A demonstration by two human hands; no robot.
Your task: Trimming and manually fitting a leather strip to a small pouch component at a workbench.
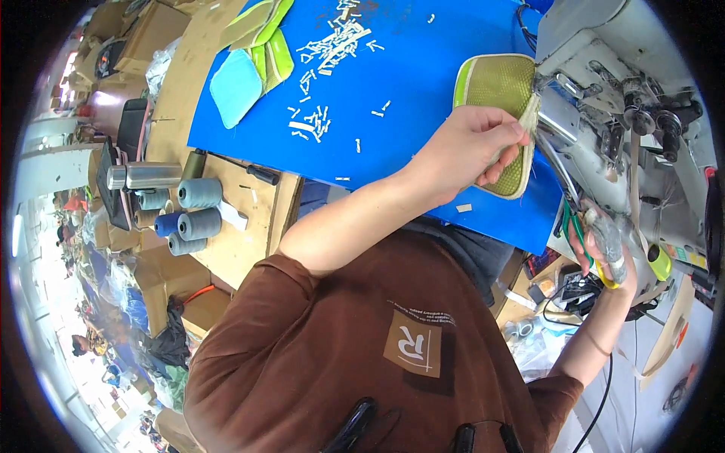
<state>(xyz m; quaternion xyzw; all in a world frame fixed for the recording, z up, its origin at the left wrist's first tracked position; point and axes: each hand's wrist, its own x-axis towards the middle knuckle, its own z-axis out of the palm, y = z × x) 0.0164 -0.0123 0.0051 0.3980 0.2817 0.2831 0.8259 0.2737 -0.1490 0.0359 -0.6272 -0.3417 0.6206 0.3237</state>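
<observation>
Head view looks down over a brown-shirted torso onto a blue work surface (423,68) with a sewing machine (627,98) at the right. The left hand (472,143) reaches across and pinches a yellow-green mesh pad (502,87) with pale binding round its edge; thumb and fingers are closed on the pad's right edge, just beside the machine's needle area. The pad lies flat on the blue surface, its right edge touching the machine's foot region — whether it sits under the foot is hidden by the metal parts.

The right hand (604,253) is lower right, near the machine's front, fingers curled round a yellow-handled tool (612,272) that looks like snips; green loops show above it, and the blades cannot be made out.

To guide this seam well, I judge the left hand should keep the pad flat and turn it slowly round its curved corner, fingertips staying clear of the needle. The binding should be kept folded evenly over the edge — a slack pinch would let it slip off the mesh.

Farther left lie white trimmed scraps (325,57), a light blue pad (236,87) and more green pieces (264,38). Near left, grey and blue thread cones (189,215) rest on a cardboard-covered bench (242,249) beside a steel flask (143,175).
</observation>
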